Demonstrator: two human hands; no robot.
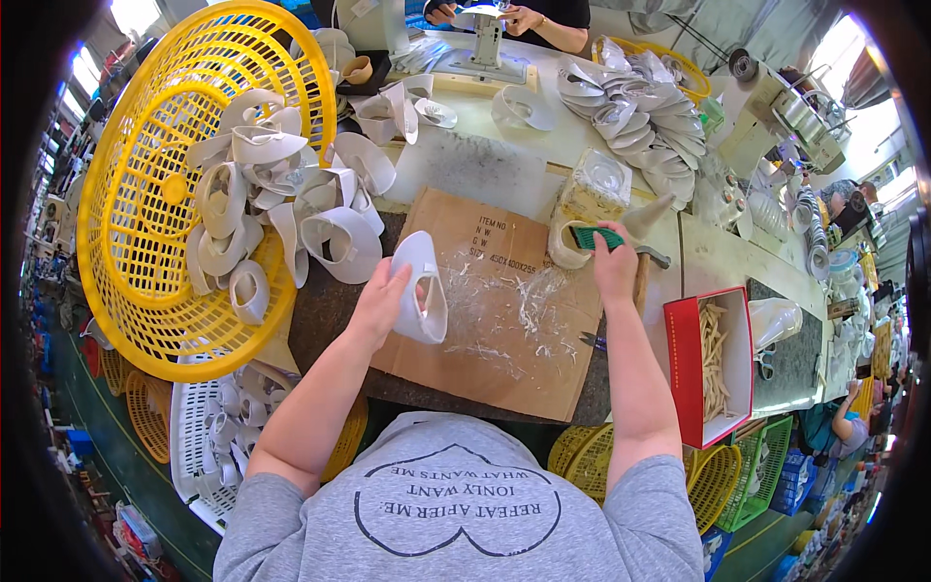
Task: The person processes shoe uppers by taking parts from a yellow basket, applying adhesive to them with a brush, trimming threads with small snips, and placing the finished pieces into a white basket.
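Note:
My left hand point(378, 306) is closed on the side of a white curved piece that looks like a shoe upper point(415, 254), held above a flattened cardboard sheet point(465, 364). The upper has an oval opening, and my fingers are partly hidden behind it. Over to the right, my right hand point(616, 267) pinches a small dark green textured piece point(588, 236); its exact kind is unclear. The green piece is at the mouth of a small off-white pot point(564, 254), and I cannot tell whether they touch. Whitish shreds point(531, 301) lie scattered on the cardboard.
A big yellow basket point(107, 242) with white uppers point(228, 199) stands at the left. At the right is a red box point(684, 373) of slim beige sticks. Dark-bladed scissors point(590, 340) lie by my right forearm. Across the table a person point(562, 29) works at a sewing machine point(488, 44).

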